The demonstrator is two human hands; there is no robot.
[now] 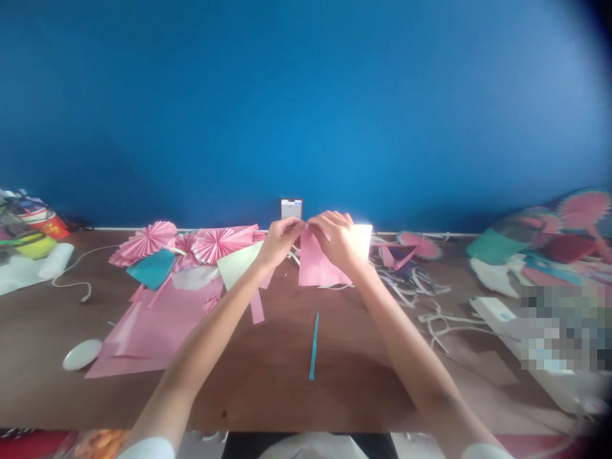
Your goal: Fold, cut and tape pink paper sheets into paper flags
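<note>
My left hand (281, 241) and my right hand (335, 237) meet over the far side of the table. Both have their fingertips pinched together at the upper left corner of a pink sheet of paper (313, 268). The sheet hangs under my right palm, and a pale, brightly lit part of paper (365, 237) shows to the right. Exactly what lies between the fingertips is too small to make out. Nearer to me, a narrow blue paper strip (313, 347) lies on the brown table. Just beyond the hands a phone (291, 208) stands against the blue wall.
Left of my arms are folded pink paper fans (216, 245), a teal paper piece (152, 269), a large pink sheet (148, 335) and a white oval object (82, 354). Paper scraps (406, 284), a white power strip (495, 312) and paper crafts (583, 213) lie right.
</note>
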